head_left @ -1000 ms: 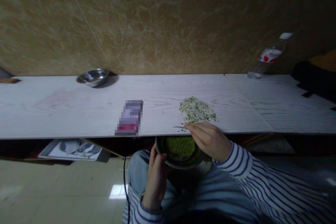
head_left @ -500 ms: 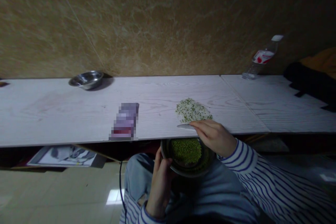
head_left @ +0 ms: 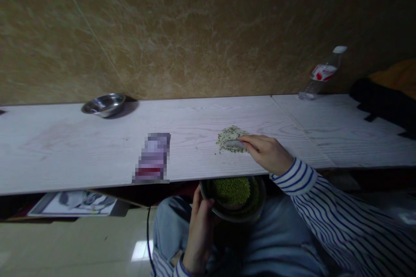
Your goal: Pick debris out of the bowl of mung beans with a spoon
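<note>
The golden-brown tile wall (head_left: 195,30) bore pale marbled veins, and the long white tabletop (head_left: 185,117) carried greyish wood-grain streaks. Small round beans (head_left: 232,189) showed green; the loose pile of grains (head_left: 231,132) mixed white with green. Navy stripes crossed the white cloth sleeve (head_left: 338,214). The clear plastic bottle (head_left: 320,76) wore a red-and-white label (head_left: 325,72).

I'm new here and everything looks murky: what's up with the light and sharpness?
Head view throughout: dim; shadow right of the metal bowl; bright glare on the floor; pixelated item on the table; tool in the right hand too soft to identify.
</note>
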Tool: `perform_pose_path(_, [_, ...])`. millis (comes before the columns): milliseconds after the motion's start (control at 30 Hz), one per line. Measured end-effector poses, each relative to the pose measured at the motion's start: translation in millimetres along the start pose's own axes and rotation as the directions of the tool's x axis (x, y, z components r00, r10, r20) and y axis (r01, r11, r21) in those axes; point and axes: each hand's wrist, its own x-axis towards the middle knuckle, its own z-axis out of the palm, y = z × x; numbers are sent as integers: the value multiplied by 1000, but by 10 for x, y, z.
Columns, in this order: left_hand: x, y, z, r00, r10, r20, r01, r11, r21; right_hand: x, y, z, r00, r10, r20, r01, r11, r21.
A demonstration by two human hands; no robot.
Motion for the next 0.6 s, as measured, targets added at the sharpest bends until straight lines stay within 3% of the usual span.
perform_pose_path(167, [-7,-27,20,1000,4,-3,-4,1000,-15,-39,36,-34,998,-10,-59,6,998,-67])
perform_pose_path(400, [-27,2,48,1000,-4,-16,3,1000,-19,-78,-48,97,998,-63,10,64,998,-31])
perform_pose_path(600, [-26,5,40,1000,7,-11,-7,1000,-7,-205,-178,20,992,-113,51,111,993,32])
